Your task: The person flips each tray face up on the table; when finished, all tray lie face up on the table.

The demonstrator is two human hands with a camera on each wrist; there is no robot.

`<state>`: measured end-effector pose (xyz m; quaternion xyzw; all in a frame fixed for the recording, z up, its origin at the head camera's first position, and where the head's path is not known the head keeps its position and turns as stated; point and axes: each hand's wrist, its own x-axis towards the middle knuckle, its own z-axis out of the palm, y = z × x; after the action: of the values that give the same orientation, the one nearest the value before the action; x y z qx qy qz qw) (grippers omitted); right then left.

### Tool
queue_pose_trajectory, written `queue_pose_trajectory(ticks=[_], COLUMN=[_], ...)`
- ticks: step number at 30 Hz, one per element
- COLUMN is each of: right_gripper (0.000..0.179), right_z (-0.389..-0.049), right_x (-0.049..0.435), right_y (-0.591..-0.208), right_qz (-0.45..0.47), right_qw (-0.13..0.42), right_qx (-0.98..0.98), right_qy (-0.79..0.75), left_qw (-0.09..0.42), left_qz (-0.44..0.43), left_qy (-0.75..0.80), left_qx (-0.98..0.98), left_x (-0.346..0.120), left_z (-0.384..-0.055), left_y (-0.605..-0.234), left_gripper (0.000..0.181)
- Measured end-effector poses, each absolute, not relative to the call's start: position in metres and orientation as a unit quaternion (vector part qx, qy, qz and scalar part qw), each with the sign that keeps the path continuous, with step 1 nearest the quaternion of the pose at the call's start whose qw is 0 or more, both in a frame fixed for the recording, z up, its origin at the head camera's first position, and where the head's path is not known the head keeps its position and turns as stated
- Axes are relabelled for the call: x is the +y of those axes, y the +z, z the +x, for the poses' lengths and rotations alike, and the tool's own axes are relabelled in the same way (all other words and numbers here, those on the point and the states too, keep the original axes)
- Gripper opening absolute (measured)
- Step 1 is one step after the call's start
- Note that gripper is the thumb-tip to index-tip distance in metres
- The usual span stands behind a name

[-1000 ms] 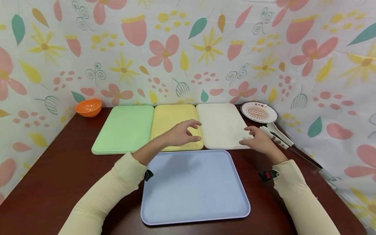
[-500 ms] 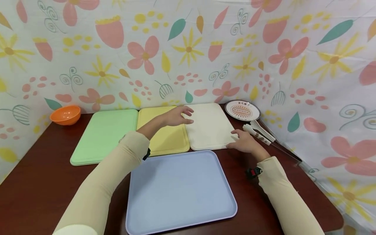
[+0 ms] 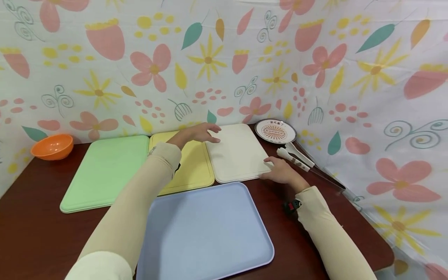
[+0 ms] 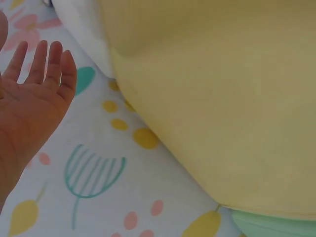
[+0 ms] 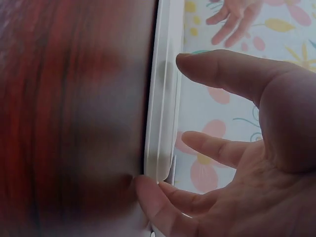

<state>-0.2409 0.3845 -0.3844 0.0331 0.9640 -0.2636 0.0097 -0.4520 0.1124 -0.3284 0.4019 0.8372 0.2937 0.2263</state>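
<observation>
A white rectangular board [image 3: 238,153] lies flat on the table, with a yellow board [image 3: 190,169] touching its left side. My left hand [image 3: 200,133] is held over the seam between the two, fingers loosely extended and holding nothing. In the left wrist view the same hand [image 4: 34,94] appears palm-on, beside the yellow board. My right hand [image 3: 281,171] is at the white board's front right corner, fingers spread. Close up in the right wrist view, the thumb and fingertips lie along the white board's edge [image 5: 163,94]; firm contact cannot be told.
A pale blue tray [image 3: 206,229] sits in front of the boards. A green board [image 3: 108,167] lies at left, with an orange bowl [image 3: 52,147] behind it. At right are a patterned plate [image 3: 275,131] and white-tipped tongs [image 3: 304,159]. Flowered cloth [image 3: 210,58] hangs behind.
The head view has turned to the right, so everything has shifted left in it. My right hand has come up against the white board's right edge; my left hand has moved back toward the white board's left side.
</observation>
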Motion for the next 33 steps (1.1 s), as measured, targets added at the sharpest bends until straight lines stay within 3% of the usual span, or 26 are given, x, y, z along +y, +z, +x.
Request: queue_pose_trajectory(ticks=[14, 23, 33], right_gripper=[0.067, 0.067, 0.066], right_z=[-0.241, -0.238, -0.231], right_x=[0.383, 0.384, 0.384], right_y=[-0.392, -0.392, -0.388], right_qz=[0.037, 0.032, 0.023], right_qw=[-0.006, 0.001, 0.003], right_qx=[0.975, 0.978, 0.982], right_qy=[-0.218, -0.205, -0.185], left_qw=[0.200, 0.174, 0.184], left_qz=[0.388, 0.367, 0.357], left_qy=[0.240, 0.220, 0.203], left_qx=[0.867, 0.887, 0.893], left_x=[0.118, 0.120, 0.126], left_z=[-0.495, -0.502, -0.512], left_y=[-0.342, -0.357, -0.360], left_gripper=[0.066, 0.071, 0.071])
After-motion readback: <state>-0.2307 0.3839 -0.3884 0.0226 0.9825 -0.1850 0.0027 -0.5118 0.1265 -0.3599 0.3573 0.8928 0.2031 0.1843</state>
